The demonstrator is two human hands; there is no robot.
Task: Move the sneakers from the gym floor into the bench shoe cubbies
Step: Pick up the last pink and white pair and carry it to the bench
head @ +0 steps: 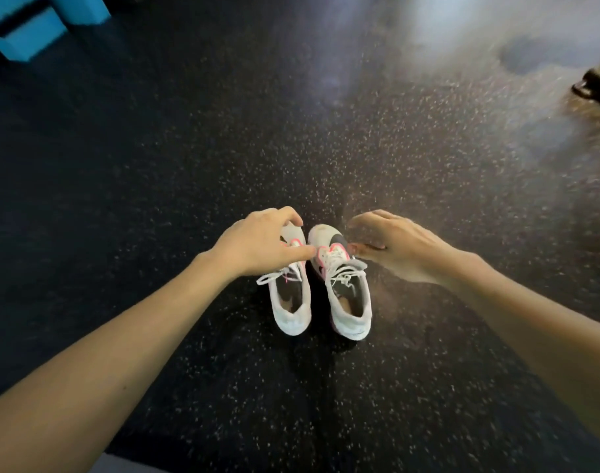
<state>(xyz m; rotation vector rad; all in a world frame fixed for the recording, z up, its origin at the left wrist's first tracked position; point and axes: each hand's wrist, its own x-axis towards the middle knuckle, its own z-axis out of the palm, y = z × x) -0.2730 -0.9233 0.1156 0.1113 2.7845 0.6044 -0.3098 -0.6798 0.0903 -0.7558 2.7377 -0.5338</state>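
Observation:
Two white sneakers with pink trim and white laces stand side by side on the dark speckled gym floor, toes pointing away from me. My left hand arches over the front of the left sneaker; its fingers curve above the toe and its thumb tip is at the tongue, without a closed grip. My right hand hovers just right of the right sneaker, fingers spread and curved, thumb close to the shoe's side. The left sneaker's toe is mostly hidden by my hand. No bench cubbies are in view.
A bright blue block-shaped structure stands at the far left corner. A dark, blurred object lies at the right edge. Pale light reflects off the floor at the upper right.

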